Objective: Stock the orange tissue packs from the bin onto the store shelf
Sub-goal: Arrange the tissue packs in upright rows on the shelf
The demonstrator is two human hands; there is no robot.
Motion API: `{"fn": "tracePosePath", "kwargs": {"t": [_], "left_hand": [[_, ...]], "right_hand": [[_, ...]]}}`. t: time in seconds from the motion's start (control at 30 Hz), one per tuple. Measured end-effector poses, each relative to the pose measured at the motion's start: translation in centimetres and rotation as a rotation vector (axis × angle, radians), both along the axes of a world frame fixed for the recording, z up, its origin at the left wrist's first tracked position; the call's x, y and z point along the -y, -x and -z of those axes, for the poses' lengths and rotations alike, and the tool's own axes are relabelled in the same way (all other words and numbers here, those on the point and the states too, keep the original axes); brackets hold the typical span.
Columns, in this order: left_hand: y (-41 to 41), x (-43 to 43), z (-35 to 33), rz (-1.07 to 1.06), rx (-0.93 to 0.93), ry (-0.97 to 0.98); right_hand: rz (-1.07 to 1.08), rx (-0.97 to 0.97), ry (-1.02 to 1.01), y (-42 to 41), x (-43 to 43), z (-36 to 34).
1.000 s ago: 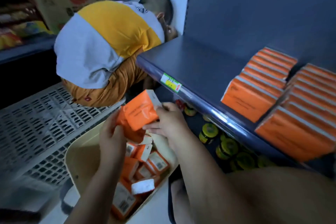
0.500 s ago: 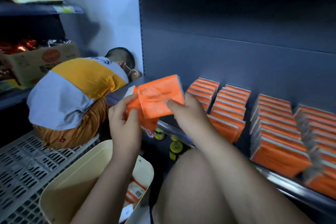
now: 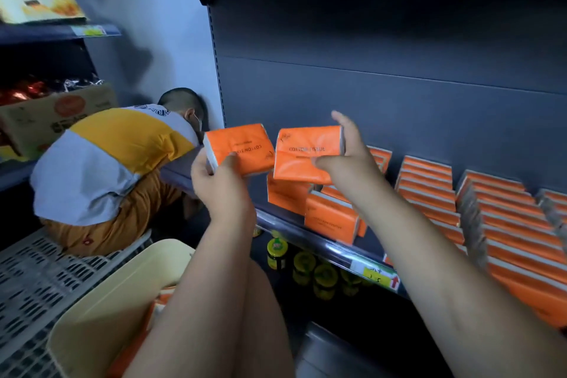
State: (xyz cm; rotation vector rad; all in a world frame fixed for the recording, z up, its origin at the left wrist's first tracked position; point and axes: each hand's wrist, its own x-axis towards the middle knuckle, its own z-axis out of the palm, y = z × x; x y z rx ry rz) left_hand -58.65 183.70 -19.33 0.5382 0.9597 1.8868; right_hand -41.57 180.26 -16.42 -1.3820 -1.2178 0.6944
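- Right now both hands are up at shelf height, each carrying one orange tissue pack, so two go up in one trip from the bin.
- Left hand (image 3: 219, 186) grips the left tissue pack (image 3: 241, 147) by its lower-left corner, thumb on the front face, fingers wrapped behind; the pack is in the air above the shelf's bare left end, not touching it.
- Right hand (image 3: 345, 152) pinches the right tissue pack (image 3: 306, 153) along its right edge, thumb underneath on the front, fingers over the top, index finger lifted off; the pack hangs just above the short front row.
- Printed faces point outward toward the aisle, probably so the label reads once the packs stand up.
- Store shelf (image 3: 310, 238) already carries stocked tissue packs (image 3: 429, 190) in upright rows to the right, several deep.
- Nearest row of packs (image 3: 331, 218) sits under the right hand, shorter than the others and a bit leaning; it looks like the one being filled.
- Bin (image 3: 122, 301), cream plastic, is down by the person's knees; orange shows inside, so more packs are likely left.
- Jars (image 3: 303, 267) with yellow lids sit on the lower level, under the shelf lip with its price tag (image 3: 379, 275).
- Another person (image 3: 113, 163) in a yellow-and-grey shirt crouches at the far left end, clear of both hands.
- Next, likely: set the right pack into the front row, then the left beside it; the leaning row may tip if nudged.
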Motion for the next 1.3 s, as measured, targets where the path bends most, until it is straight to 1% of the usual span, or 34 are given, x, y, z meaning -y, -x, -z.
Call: {"fn": "tracePosePath", "kwargs": {"t": [0.07,0.13,0.17,0.23,0.3,0.37,0.47,0.5,0.57,0.67,0.77,0.83,0.93,1.0,1.07,1.13,1.17,1.2,1.23,1.27,1.3], "left_hand": [[0.6,-0.8,0.5,-0.046,0.062,-0.001],[1.4,-1.5,0.5,-0.043,0.087,0.026],[1.8,-1.8,0.6,-0.028,0.098,0.037],[2.4,-2.6,1.0,0.002,0.094,0.047],[3.0,-3.2,1.5,0.006,0.042,0.043],[3.4,-3.6,1.8,-0.013,-0.024,0.048],[3.4,-4.6,2.5,0.000,-0.102,0.070],[3.1,-4.9,2.6,0.009,-0.120,0.069],[2.5,-5.2,2.6,0.029,-0.158,0.071],[1.4,-5.9,2.8,0.081,-0.185,0.041],[1.5,-7.1,2.9,0.118,-0.119,0.045],[1.9,-7.7,3.0,0.144,-0.074,0.045],[2.0,-7.7,3.1,0.165,-0.055,0.058],[1.9,-7.8,3.1,0.167,-0.065,0.063],[1.6,-7.9,3.2,0.184,-0.100,0.061],[1.2,-8.1,3.3,0.207,-0.131,0.069],[1.0,-8.2,3.4,0.219,-0.137,0.075],[0.9,-8.3,3.5,0.237,-0.135,0.074],[0.8,-8.5,3.6,0.264,-0.136,0.063],[0.7,-8.6,3.7,0.298,-0.148,0.048],[0.4,-8.7,3.6,0.338,-0.176,0.035]], "right_hand": [[0.045,0.048,0.001,0.5,-1.0,1.2],[0.134,0.174,0.001,1.0,-2.0,2.2],[0.144,0.232,0.005,1.1,-2.4,2.7],[0.101,0.294,0.024,1.4,-3.2,3.9],[0.057,0.391,0.030,1.7,-3.9,4.8],[0.011,0.610,-0.017,2.1,-4.4,5.5],[-0.069,1.057,-0.069,3.0,-5.1,6.8],[-0.075,1.150,-0.081,3.3,-5.3,7.2],[-0.055,1.255,-0.074,3.7,-5.8,7.9],[0.012,1.342,-0.083,4.0,-6.5,8.6],[0.064,1.356,-0.066,3.8,-6.7,9.1],[0.046,1.362,-0.026,3.8,-6.7,9.3],[0.027,1.408,0.076,3.8,-6.5,9.4],[0.046,1.397,0.130,3.9,-6.4,9.3],[0.061,1.398,0.094,3.9,-6.5,9.4],[0.079,1.356,0.002,3.8,-6.5,9.3],[0.097,1.307,-0.045,3.5,-6.7,9.2],[0.126,1.216,-0.094,3.0,-6.9,9.2],[0.169,1.085,-0.135,2.5,-7.1,9.0],[0.198,0.882,-0.192,1.8,-7.4,8.6],[0.192,0.601,-0.223,1.1,-7.4,7.7]]}}
